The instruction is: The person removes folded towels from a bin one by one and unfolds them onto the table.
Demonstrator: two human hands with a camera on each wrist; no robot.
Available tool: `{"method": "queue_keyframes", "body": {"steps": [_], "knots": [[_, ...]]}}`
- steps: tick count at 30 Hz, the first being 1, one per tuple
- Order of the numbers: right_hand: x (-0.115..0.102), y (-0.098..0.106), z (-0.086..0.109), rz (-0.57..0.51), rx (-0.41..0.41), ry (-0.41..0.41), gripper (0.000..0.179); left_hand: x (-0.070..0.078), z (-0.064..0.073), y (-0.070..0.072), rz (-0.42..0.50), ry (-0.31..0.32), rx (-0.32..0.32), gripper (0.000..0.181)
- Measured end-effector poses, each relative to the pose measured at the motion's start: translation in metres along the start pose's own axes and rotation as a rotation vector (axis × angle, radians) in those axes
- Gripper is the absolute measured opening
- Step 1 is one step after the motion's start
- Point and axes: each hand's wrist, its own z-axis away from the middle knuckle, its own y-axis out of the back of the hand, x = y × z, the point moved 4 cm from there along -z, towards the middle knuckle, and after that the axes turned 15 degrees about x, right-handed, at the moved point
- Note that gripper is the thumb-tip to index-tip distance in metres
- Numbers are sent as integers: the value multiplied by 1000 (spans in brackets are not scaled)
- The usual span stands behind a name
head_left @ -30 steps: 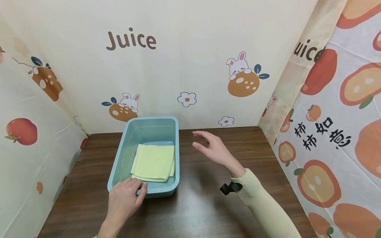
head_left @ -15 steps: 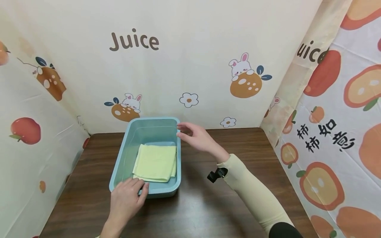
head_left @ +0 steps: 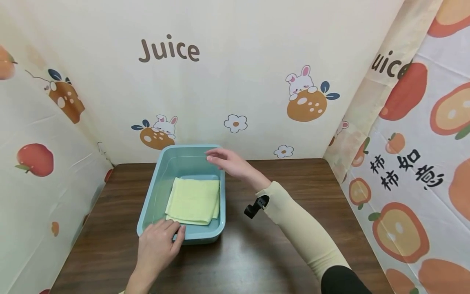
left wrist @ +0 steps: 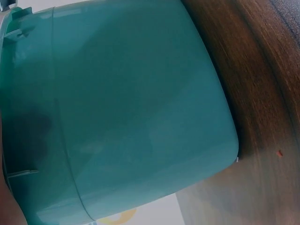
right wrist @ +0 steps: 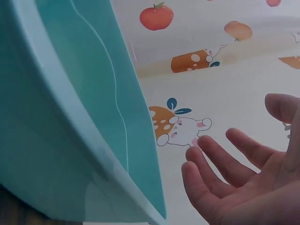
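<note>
Head view: “Juice” (head_left: pixel 171 50) above tub (head_left: pixel 204 235).

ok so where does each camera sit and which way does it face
Head: worn on the head, facing forward and down at bin and cloth; left hand, right hand visible.
Left wrist: worn there, facing the bin's outside and table; strip of skin lower left.
Right wrist: worn there, facing the bin's rim and backdrop; right hand lower right.
Head and right wrist share bin, backdrop, right hand.
</note>
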Motion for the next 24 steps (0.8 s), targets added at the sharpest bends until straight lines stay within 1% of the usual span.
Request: {"method": "queue_keyframes", "body": {"steps": [2, 4, 9, 14, 19, 24], "knots": [[1, -4, -3, -66, -36, -27, 43, 0, 0, 0, 1, -2, 3, 32], [2, -7, -6, -95, -64, -32, 44, 1, 0, 0, 4, -5, 8, 32], [4, -16, -15, -123, -112, -62, 49, 1, 0, 1, 5, -8, 11, 32], [6, -27, -25, -159, -167, -130, 53, 0, 0, 1, 3, -16, 14, 31], [10, -39, -39, -155, -220, -169, 60, -1, 0, 1, -3, -19, 8, 31], [17, -50, -52, -107, -247, -198, 62, 0, 0, -1, -6, -22, 1, 30]]}}
